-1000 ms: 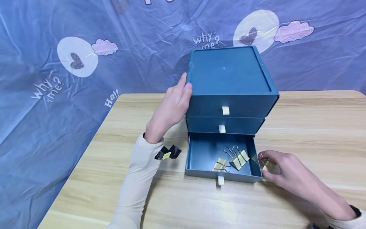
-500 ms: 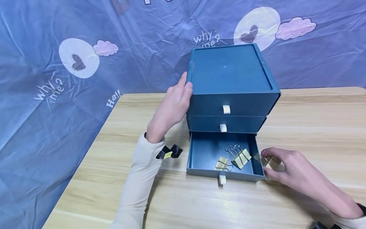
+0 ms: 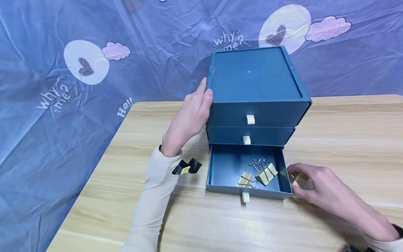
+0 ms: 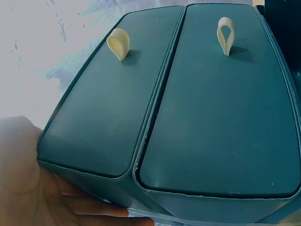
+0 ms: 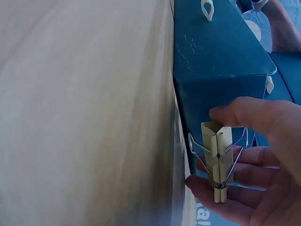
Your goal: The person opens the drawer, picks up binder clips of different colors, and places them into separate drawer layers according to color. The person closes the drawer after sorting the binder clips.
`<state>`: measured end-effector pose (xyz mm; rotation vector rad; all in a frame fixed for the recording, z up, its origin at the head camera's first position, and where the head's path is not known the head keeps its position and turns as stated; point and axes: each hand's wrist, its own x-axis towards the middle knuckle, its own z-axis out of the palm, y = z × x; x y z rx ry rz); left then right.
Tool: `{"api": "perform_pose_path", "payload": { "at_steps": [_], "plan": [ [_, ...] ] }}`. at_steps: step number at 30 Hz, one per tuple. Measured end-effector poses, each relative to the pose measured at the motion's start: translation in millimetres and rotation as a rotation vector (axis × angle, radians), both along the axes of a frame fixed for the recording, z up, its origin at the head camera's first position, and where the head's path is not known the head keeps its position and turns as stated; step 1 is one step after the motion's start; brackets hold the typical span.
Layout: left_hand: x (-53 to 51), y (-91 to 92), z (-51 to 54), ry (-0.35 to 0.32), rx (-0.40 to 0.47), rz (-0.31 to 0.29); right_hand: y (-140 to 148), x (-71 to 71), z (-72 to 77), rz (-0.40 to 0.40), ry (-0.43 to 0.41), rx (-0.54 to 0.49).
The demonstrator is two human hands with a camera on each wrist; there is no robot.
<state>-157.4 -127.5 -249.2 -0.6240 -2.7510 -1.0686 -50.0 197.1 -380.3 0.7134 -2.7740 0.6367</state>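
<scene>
My left hand lies with extended fingers against the left side of a blue drawer cabinet. In the left wrist view its fingers rest along the cabinet's side wall. The bottom drawer stands pulled out, and two gold binder clips lie in it: one near the front wall, the other toward the right. Just outside the drawer's right wall, my right hand holds another gold binder clip between thumb and curled fingers. The thumb tip touches or nearly touches the drawer wall.
Two closed drawers with white pull tabs sit above the pulled-out one. The cabinet stands on a wood-grain table. A blue printed cloth hangs behind it and down the left. A small black device is at my left wrist.
The head view has shifted slightly. Both hands, the cabinet and the clips keep nearly the same places relative to each other.
</scene>
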Motion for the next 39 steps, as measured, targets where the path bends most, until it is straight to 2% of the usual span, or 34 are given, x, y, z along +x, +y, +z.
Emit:
{"api": "perform_pose_path", "payload": {
  "at_steps": [15,23,39],
  "plan": [
    [-0.1,0.2,-0.5,0.008,0.010,0.000,-2.6,0.8,-4.9,0.012,0.019,-0.002],
    [-0.2,0.6,-0.7,0.014,0.015,-0.004,-2.6,1.2,-7.0,0.008,-0.010,-0.007],
    [0.0,0.9,-0.7,0.020,0.025,-0.009,-3.4,2.3,-9.3,0.026,0.025,-0.010]
  ]
}}
